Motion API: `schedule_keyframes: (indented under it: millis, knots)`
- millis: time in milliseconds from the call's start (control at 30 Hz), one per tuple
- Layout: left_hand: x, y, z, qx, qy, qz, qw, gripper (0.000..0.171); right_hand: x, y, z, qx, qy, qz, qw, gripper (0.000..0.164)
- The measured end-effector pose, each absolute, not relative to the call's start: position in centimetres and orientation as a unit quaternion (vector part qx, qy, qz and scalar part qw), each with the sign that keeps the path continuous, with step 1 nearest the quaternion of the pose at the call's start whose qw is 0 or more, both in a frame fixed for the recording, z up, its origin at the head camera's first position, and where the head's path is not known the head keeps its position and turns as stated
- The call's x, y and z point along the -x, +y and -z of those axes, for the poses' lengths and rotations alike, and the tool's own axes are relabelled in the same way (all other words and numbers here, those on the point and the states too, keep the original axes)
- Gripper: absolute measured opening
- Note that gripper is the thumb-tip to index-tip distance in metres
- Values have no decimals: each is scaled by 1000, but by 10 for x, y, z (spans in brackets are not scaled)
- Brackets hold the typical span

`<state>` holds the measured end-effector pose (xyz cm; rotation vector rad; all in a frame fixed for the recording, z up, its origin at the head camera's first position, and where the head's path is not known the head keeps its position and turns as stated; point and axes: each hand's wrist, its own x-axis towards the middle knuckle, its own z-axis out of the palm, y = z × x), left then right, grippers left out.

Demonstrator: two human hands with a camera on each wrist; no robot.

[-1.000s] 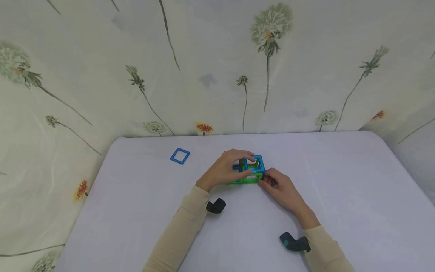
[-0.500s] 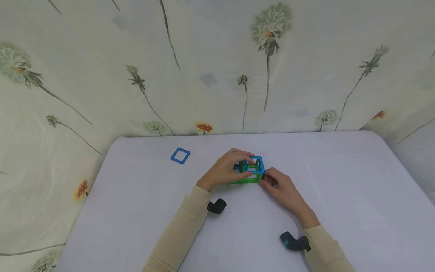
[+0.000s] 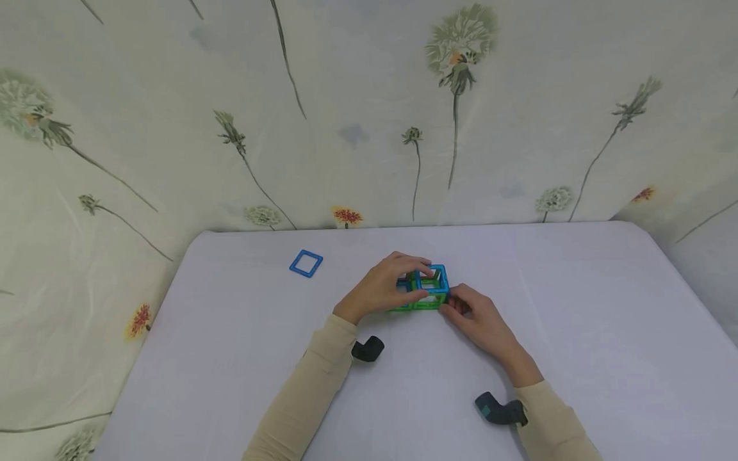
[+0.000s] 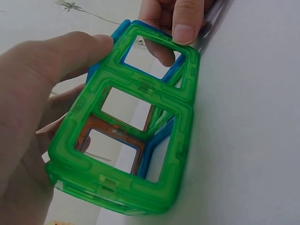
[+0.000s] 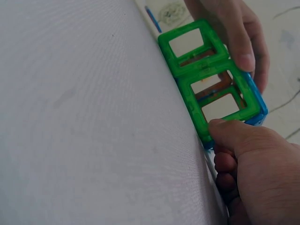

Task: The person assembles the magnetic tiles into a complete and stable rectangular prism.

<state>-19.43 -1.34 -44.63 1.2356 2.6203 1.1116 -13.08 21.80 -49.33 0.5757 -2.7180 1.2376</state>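
A two-cube block of magnetic tiles [image 3: 429, 306] stands near the middle of the table, with green square frames along its front. Blue tiles form the top of its right cube, and an orange one shows at the back through the openings. My left hand [image 3: 380, 285] grips it from above, thumb at the front upper edge and fingers over the far side, hiding much of the left cube. At the right end, my right hand [image 3: 481, 323] pinches the lower corner; its thumb [image 5: 229, 133] lies on the green frame [image 5: 204, 70] in the right wrist view, other fingers curled beneath.
A loose blue square magnetic tile [image 3: 300, 273] lies flat at the back left of the white table [image 3: 576, 307]. Behind the table's far edge hangs a flower-printed cloth [image 3: 369, 166]. Black wrist devices [image 3: 368, 349] stick out beside both beige sleeves.
The tile block has shifted very slightly under the hands, its top settling a little lower than a second ago. Both hands keep almost the same place and hold.
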Motion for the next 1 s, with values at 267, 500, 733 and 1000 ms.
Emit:
schedule_keyframes:
  millis: [267,500,733,1000]
  knots:
    - [195,-12,445,-397,864,-310,12,19,130,217,492,-180,-896,-404,41,14]
    - [193,-11,443,-409,867,-284,0,15,131,218,492,-180,-896,-404,41,13]
    - [190,-9,440,-417,883,-212,-25,16,132,218,492,-184,-895,-403,47,14]
    - [185,-5,436,-414,892,-181,-15,17,131,219,492,-179,-896,-404,42,13]
